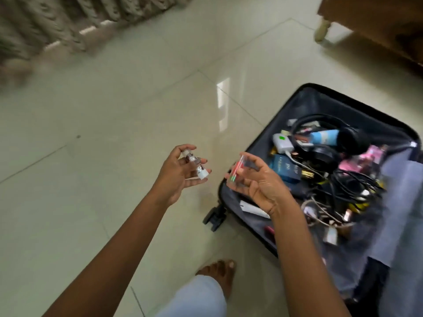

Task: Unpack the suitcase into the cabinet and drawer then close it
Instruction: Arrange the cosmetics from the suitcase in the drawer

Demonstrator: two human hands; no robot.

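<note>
I'm pinching small clear bottles (194,165) in my left hand (178,177) and a clear case (238,172) in my right hand (263,184), just beside the open suitcase (325,101) on the floor (114,115). I'm judging that a firm, level carry to the drawer suits them.

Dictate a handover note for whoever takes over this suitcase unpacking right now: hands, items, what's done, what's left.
Left hand grips small clear white-capped bottles.
Right hand pinches a clear case with red and green marks.
The suitcase lies open, far from empty. Inside: headphones, blue tube, white charger, cables.
Done: these items lifted out.
Left: stow them, unpack the rest, close the suitcase.
</note>
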